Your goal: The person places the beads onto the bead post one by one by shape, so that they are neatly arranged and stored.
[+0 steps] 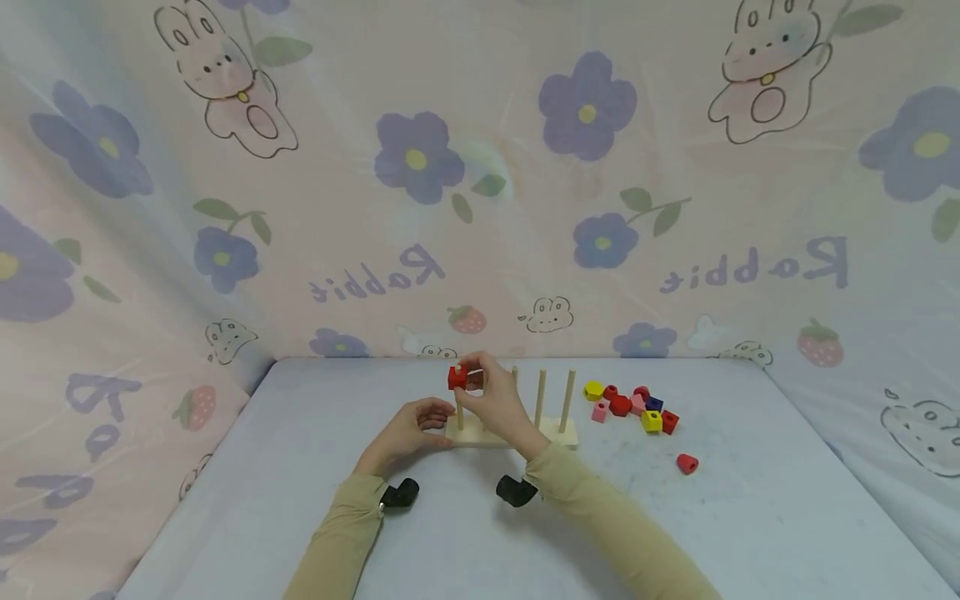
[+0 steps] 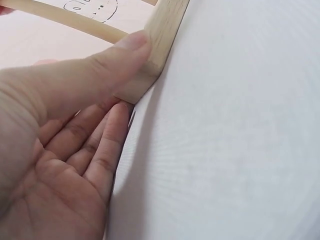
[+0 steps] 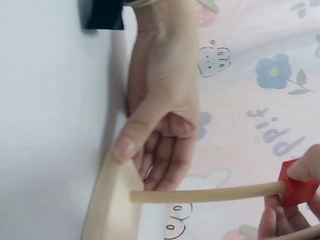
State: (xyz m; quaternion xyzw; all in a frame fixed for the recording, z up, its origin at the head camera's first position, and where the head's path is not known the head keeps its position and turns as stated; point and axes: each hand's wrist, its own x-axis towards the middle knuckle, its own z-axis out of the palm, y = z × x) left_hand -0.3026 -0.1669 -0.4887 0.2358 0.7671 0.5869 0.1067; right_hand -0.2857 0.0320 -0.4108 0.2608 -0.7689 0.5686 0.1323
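A wooden peg stand (image 1: 463,433) with a row of upright pegs stands on the table. My left hand (image 1: 408,429) grips its left end, thumb on the base (image 2: 167,30) and fingers around the end behind it. Up at the top of the leftmost peg (image 3: 210,194), my right hand (image 1: 495,398) pinches a red cube bead (image 1: 456,378) between thumb and fingers. The bead (image 3: 296,194) is at the peg's upper end, well above the base. My right wrist and forearm hide part of the stand's middle in the head view.
Right of the stand lies a loose group of beads, among them a yellow bead (image 1: 593,390), a pink bead (image 1: 600,412), a dark blue cube (image 1: 654,404) and a yellow cube (image 1: 652,422). A single red bead (image 1: 687,464) lies nearer. A printed curtain (image 1: 510,208) hangs behind the table.
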